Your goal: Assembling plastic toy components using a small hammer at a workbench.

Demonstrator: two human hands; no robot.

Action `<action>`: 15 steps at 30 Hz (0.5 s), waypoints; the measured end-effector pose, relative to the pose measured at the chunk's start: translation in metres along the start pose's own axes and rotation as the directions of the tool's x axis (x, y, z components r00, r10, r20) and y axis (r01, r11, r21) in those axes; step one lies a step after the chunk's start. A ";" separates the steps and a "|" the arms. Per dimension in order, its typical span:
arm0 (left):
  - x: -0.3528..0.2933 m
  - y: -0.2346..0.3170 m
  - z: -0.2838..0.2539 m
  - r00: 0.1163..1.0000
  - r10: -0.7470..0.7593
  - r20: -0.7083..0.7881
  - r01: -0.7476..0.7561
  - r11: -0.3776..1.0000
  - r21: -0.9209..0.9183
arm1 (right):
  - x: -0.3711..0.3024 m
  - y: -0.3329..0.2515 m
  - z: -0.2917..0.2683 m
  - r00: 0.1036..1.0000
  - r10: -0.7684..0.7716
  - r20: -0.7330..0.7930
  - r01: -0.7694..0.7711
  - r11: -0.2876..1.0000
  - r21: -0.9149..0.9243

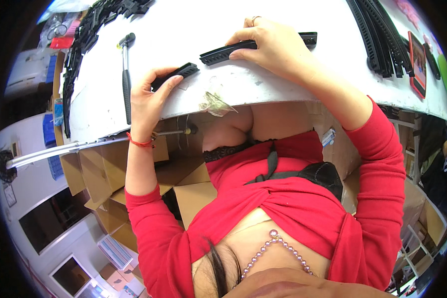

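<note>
Over the near part of the white table (174,30), my left hand (151,97) is closed around a short black slotted plastic strip (187,70), its end sticking out past the thumb. My right hand (275,47) grips a longer black slotted plastic strip (214,55) between thumb and fingers. That strip's far end shows beyond the wrist, while its middle lies behind the hand. A small gap separates the ends of the two strips. To the left of my left hand lies a hammer (126,84) with a black grip.
Small black parts (87,42) are heaped along the table's left edge. Long curved black strips (382,42) lie at the right, beside a red-edged phone (417,64). Crumpled clear tape (216,103) clings to the front edge. Open cardboard boxes (102,169) stand below left.
</note>
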State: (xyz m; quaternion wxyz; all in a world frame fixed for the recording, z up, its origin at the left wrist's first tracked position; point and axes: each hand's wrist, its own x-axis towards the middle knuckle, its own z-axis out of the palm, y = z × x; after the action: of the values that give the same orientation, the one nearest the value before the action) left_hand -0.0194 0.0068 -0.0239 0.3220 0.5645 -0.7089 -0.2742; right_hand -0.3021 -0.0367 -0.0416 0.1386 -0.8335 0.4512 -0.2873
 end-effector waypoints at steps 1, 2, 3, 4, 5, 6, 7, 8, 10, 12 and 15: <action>0.001 0.001 0.001 1.000 -0.019 -0.020 0.017 0.998 -0.068 | 0.000 -0.001 -0.001 1.000 0.008 0.006 -0.008 1.000 -0.002; 0.003 0.001 0.002 0.999 -0.038 -0.038 0.033 0.990 -0.136 | 0.000 -0.002 -0.001 1.000 0.017 0.011 -0.017 1.000 -0.004; 0.005 0.000 0.004 0.998 -0.040 -0.040 0.034 0.990 -0.136 | 0.000 -0.002 -0.001 1.000 0.015 0.013 -0.015 1.000 -0.003; 0.008 0.000 0.007 0.999 -0.025 -0.033 0.019 0.985 -0.170 | 0.000 -0.001 -0.001 1.000 0.015 0.009 -0.015 1.000 0.000; 0.010 -0.001 0.009 1.000 -0.010 -0.027 0.004 0.979 -0.205 | 0.000 -0.001 -0.001 1.000 0.014 0.006 -0.014 1.000 0.002; 0.011 -0.001 0.008 1.000 -0.011 -0.028 0.005 0.979 -0.206 | 0.000 -0.001 -0.001 1.000 0.013 0.007 -0.013 1.000 0.002; 0.012 0.001 0.007 1.000 0.020 -0.003 -0.020 0.988 -0.150 | 0.001 -0.001 -0.001 1.000 0.014 0.022 -0.014 1.000 0.008; 0.014 0.002 0.006 0.998 0.050 0.023 -0.047 0.994 -0.094 | 0.001 -0.001 0.000 0.999 0.014 0.036 -0.015 1.000 0.014; 0.024 0.001 -0.002 0.991 0.098 0.096 -0.092 0.994 -0.058 | 0.003 -0.003 -0.001 0.999 0.026 0.044 -0.028 0.999 0.030; 0.030 0.004 -0.007 0.976 0.139 0.168 -0.137 0.990 -0.025 | 0.005 -0.006 0.000 0.998 0.035 0.054 -0.038 0.998 0.049; 0.033 0.010 -0.007 0.955 0.168 0.245 -0.187 0.981 0.056 | 0.014 -0.013 0.006 0.994 0.058 0.095 -0.063 0.997 0.051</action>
State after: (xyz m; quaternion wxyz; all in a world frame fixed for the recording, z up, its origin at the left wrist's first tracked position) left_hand -0.0248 -0.0233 -0.0072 0.2353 0.4734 -0.8006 -0.2822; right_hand -0.2836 -0.0408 -0.0351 0.1904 -0.8280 0.4613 -0.2557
